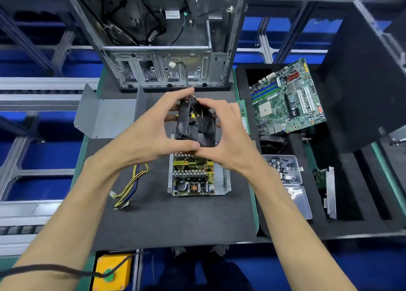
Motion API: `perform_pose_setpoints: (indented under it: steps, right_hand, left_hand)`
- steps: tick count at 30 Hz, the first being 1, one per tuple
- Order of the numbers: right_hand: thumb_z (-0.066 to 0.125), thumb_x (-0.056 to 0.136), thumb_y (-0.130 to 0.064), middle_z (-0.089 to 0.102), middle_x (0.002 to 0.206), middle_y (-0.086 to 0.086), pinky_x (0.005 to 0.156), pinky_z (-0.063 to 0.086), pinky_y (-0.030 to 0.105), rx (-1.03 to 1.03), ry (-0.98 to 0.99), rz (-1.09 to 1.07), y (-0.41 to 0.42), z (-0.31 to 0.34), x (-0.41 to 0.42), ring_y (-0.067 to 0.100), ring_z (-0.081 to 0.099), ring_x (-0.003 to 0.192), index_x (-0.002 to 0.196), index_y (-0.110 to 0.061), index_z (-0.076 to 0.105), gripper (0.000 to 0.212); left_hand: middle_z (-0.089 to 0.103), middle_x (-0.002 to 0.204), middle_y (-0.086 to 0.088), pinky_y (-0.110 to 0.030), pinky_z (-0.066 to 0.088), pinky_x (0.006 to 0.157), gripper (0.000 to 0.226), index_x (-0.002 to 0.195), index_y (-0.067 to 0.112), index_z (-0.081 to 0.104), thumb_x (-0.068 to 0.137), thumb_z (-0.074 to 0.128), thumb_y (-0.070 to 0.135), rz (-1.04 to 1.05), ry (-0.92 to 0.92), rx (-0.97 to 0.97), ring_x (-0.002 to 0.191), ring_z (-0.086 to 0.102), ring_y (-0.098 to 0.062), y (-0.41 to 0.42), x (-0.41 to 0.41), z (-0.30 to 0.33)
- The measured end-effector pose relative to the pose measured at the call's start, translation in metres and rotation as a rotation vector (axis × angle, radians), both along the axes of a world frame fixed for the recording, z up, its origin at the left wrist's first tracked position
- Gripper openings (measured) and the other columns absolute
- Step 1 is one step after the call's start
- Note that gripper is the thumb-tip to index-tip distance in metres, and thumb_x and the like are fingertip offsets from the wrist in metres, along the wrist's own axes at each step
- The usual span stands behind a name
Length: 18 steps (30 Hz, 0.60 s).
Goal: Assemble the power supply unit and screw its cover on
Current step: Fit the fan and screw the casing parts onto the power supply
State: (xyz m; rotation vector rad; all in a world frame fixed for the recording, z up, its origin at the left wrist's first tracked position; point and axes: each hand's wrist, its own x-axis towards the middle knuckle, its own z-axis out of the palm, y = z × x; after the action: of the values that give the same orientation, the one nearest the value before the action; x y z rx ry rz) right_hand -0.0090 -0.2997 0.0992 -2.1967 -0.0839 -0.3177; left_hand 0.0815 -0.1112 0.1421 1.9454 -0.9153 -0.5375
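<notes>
**Fan held over the open power supply**

Head view: both hands hold a black fan (196, 123) above the far end of the open power supply (197, 176), which sits on the dark mat (164, 220) with its circuit board bare; the left hand (153, 128) curls round the fan's left edge, forefinger over the top and thumb underneath; the right hand (228, 134) grips the right edge the same way, and the two thumbs meet below the frame. The grey metal cover (105, 117) lies apart at the left; the yellow and black cable bundle (131, 185) trails beside the unit; a clear box of screws (283, 169) waits to the right.

The fan looks light and stiff, its blades likely fragile; holding the outer frame seems safest.
</notes>
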Motion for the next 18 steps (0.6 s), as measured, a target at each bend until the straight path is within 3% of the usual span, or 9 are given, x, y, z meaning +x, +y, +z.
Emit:
perform_pose_setpoints:
  steps: [3, 5, 8, 9, 11, 12, 15, 18]
  right_hand:
    - [0.079, 0.072, -0.052, 0.050, 0.122, -0.018, 0.089, 0.035, 0.012, 0.005, -0.034, 0.002, -0.001, -0.001, -0.004, 0.013, 0.041, 0.111, 0.147, -0.023, 0.046, 0.087]
    - [0.078, 0.073, -0.051, 0.054, 0.117, -0.022, 0.087, 0.040, 0.014, 0.127, 0.018, -0.004, 0.002, -0.002, -0.006, 0.012, 0.047, 0.108, 0.144, -0.024, 0.051, 0.081]
    - [0.068, 0.083, -0.050, 0.074, 0.105, -0.009, 0.083, 0.053, 0.025, 0.612, 0.276, -0.022, 0.007, 0.004, -0.008, 0.012, 0.067, 0.097, 0.118, -0.024, 0.069, 0.043]
    - [0.062, 0.087, -0.053, 0.076, 0.106, -0.001, 0.087, 0.054, 0.030, 0.837, 0.332, -0.025, 0.008, 0.007, -0.008, 0.017, 0.070, 0.098, 0.113, -0.021, 0.073, 0.043]
    - [0.055, 0.093, -0.057, 0.071, 0.124, 0.018, 0.097, 0.054, 0.043, 1.266, 0.381, 0.022, 0.005, 0.010, -0.010, 0.034, 0.068, 0.113, 0.122, -0.013, 0.072, 0.056]
    - [0.053, 0.093, -0.060, 0.068, 0.127, 0.023, 0.094, 0.056, 0.046, 1.375, 0.392, 0.064, 0.003, 0.011, -0.011, 0.038, 0.068, 0.113, 0.126, -0.011, 0.071, 0.062]
    - [0.058, 0.084, -0.069, 0.070, 0.118, 0.024, 0.070, 0.055, 0.039, 1.406, 0.475, 0.186, -0.001, 0.011, -0.010, 0.036, 0.069, 0.092, 0.129, -0.009, 0.069, 0.076]
    - [0.065, 0.081, -0.069, 0.064, 0.122, 0.020, 0.058, 0.039, 0.032, 1.463, 0.549, 0.302, -0.005, 0.006, -0.010, 0.031, 0.057, 0.087, 0.130, -0.011, 0.065, 0.077]
  left_hand:
    - [0.049, 0.147, 0.011, -0.025, 0.040, 0.114, 0.100, 0.152, 0.027, 0.036, 0.067, 0.086, 0.047, -0.030, 0.070, -0.006, 0.135, 0.049, -0.004, 0.002, 0.001, -0.002]
    - [0.052, 0.145, 0.013, -0.025, 0.041, 0.112, 0.094, 0.150, 0.031, 0.038, 0.069, 0.082, 0.049, -0.022, 0.120, -0.024, 0.133, 0.051, -0.003, 0.003, 0.001, -0.002]
    - [0.062, 0.132, 0.013, -0.024, 0.042, 0.106, 0.066, 0.140, 0.045, 0.046, 0.079, 0.067, 0.059, 0.031, 0.154, -0.043, 0.126, 0.055, -0.002, 0.005, 0.002, 0.000]
    - [0.067, 0.123, 0.015, -0.019, 0.042, 0.102, 0.057, 0.135, 0.049, 0.050, 0.081, 0.063, 0.061, 0.056, 0.146, -0.040, 0.121, 0.058, 0.000, 0.006, 0.001, 0.001]
    - [0.073, 0.107, 0.014, -0.013, 0.044, 0.096, 0.044, 0.129, 0.047, 0.056, 0.086, 0.061, 0.055, 0.090, 0.151, -0.062, 0.109, 0.064, -0.001, 0.005, -0.001, 0.001]
    - [0.075, 0.100, 0.009, -0.013, 0.045, 0.095, 0.039, 0.129, 0.042, 0.058, 0.090, 0.062, 0.047, 0.102, 0.166, -0.088, 0.105, 0.066, -0.004, 0.005, -0.002, 0.000]
    - [0.073, 0.082, 0.002, -0.015, 0.047, 0.087, 0.029, 0.127, 0.030, 0.061, 0.099, 0.062, 0.023, 0.122, 0.162, -0.129, 0.087, 0.068, -0.009, 0.002, -0.006, -0.003]
    - [0.069, 0.073, 0.005, -0.017, 0.048, 0.079, 0.029, 0.128, 0.031, 0.062, 0.099, 0.063, 0.028, 0.130, 0.099, -0.112, 0.074, 0.064, -0.014, 0.000, -0.007, 0.001]
